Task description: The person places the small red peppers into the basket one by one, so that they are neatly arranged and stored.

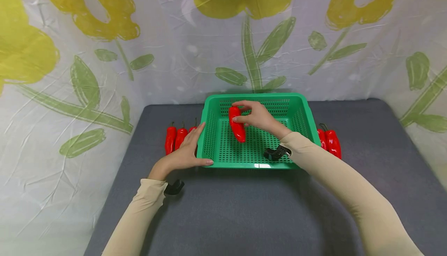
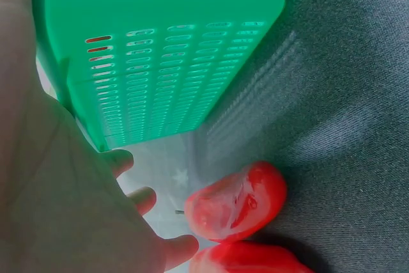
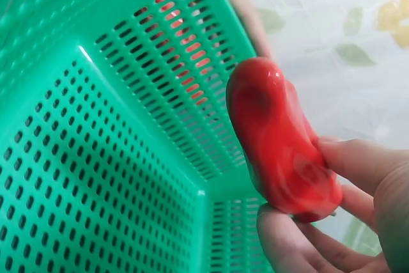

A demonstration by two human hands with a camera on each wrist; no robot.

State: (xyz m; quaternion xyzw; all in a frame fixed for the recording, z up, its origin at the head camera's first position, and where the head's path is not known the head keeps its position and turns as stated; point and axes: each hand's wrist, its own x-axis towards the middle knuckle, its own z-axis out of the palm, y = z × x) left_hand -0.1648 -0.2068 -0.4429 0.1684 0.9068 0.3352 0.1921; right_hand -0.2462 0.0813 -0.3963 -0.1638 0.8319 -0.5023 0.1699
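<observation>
A long red pepper point(image 1: 237, 125) hangs tilted over the inside of the green plastic basket point(image 1: 251, 165). My right hand point(image 1: 257, 115) pinches it between thumb and fingers near its upper end. In the right wrist view the pepper point(image 3: 281, 139) is above the basket's perforated floor point(image 3: 96, 177). My left hand point(image 1: 186, 151) rests against the basket's left front corner, its fingers extended along the left side and its thumb on the front rim. Several red peppers point(image 1: 170, 139) lie left of the basket, beside the left hand; two show in the left wrist view, one pepper point(image 2: 236, 201) whole.
To the basket's right lie more red peppers point(image 1: 333, 143), partly hidden by its rim. Everything stands on a dark grey table point(image 1: 244, 213). A flower-printed cloth point(image 1: 167, 46) hangs behind and at both sides.
</observation>
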